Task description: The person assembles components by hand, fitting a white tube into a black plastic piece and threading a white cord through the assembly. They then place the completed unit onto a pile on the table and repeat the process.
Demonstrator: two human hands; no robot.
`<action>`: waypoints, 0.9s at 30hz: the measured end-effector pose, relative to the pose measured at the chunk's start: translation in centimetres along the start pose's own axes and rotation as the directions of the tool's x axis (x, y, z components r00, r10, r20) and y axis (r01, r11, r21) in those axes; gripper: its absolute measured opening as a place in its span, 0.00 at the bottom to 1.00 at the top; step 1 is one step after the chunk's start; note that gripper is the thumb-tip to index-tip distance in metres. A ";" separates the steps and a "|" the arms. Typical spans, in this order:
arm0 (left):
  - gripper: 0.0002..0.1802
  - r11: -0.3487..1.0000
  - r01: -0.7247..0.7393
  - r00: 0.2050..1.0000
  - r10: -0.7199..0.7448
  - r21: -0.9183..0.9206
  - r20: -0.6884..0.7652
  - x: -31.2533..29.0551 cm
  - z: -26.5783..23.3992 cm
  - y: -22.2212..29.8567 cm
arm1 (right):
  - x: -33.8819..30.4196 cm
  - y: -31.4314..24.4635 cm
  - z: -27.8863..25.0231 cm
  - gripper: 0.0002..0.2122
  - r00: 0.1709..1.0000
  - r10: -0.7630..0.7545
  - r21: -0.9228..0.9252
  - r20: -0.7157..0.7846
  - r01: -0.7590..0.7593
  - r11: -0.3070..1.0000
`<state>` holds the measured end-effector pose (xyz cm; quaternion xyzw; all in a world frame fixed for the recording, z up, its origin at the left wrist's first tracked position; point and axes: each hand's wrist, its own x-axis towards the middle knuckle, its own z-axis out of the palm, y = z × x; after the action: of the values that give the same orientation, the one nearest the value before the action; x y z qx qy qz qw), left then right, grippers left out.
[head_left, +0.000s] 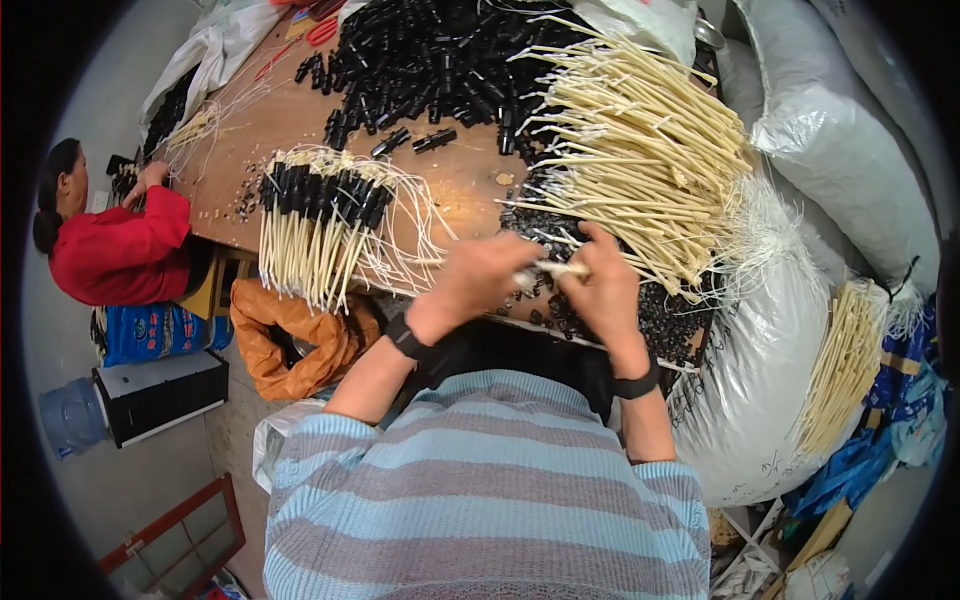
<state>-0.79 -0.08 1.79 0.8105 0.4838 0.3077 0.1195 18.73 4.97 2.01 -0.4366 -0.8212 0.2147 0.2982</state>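
Observation:
Near the table's front edge, my left hand (482, 272) and my right hand (604, 284) face each other with fingers closed. Between them runs a short piece of cream cord (562, 268), gripped from both sides and slightly blurred; its ends are hidden in the fingers. Small black plastic parts (655, 325) lie scattered beneath and beside my right hand. To the left of my left hand sits a bundle of cream cords (310, 245) topped with black cylindrical fittings (335, 190), their thin white wires trailing toward my left wrist.
A big stack of cream cords (640, 150) covers the table's right side. Black fittings (420, 70) are heaped at the back, near red-handled scissors (322, 32). White sacks (770, 370) crowd the right; an orange sack (300, 345) stands at left. A person in red (125, 240) works at far left.

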 end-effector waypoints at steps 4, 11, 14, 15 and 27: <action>0.06 0.853 0.522 0.846 -0.517 -0.002 -0.129 -3.2 0.3 -3.6 | -0.2 2.1 -4.8 0.07 0.968 0.153 0.970 0.197 -0.215 0.112; 0.14 0.370 0.642 0.645 -0.735 -0.671 0.212 0.0 2.4 -0.1 | -1.5 -1.0 1.4 0.06 0.958 -0.159 -0.165 0.240 0.202 0.966; 0.14 0.536 0.641 0.673 -0.737 -0.550 0.066 -0.7 2.2 -0.8 | -1.7 -1.2 1.5 0.08 0.985 -0.143 -0.036 0.100 0.148 0.988; 0.15 0.557 0.649 0.686 -0.723 -0.518 0.082 -0.7 1.9 -0.8 | -1.7 -1.5 1.5 0.08 0.986 -0.149 -0.023 0.077 0.151 0.988; 0.23 0.864 0.495 0.868 -0.487 -0.093 0.098 -1.3 0.3 -0.2 | -1.0 -0.9 1.5 0.04 0.998 -0.056 0.007 0.016 0.056 0.998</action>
<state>-1.22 -1.07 0.97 0.6629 0.6510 0.2653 0.2576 17.67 3.50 1.16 -0.4105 -0.8348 0.2126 0.2990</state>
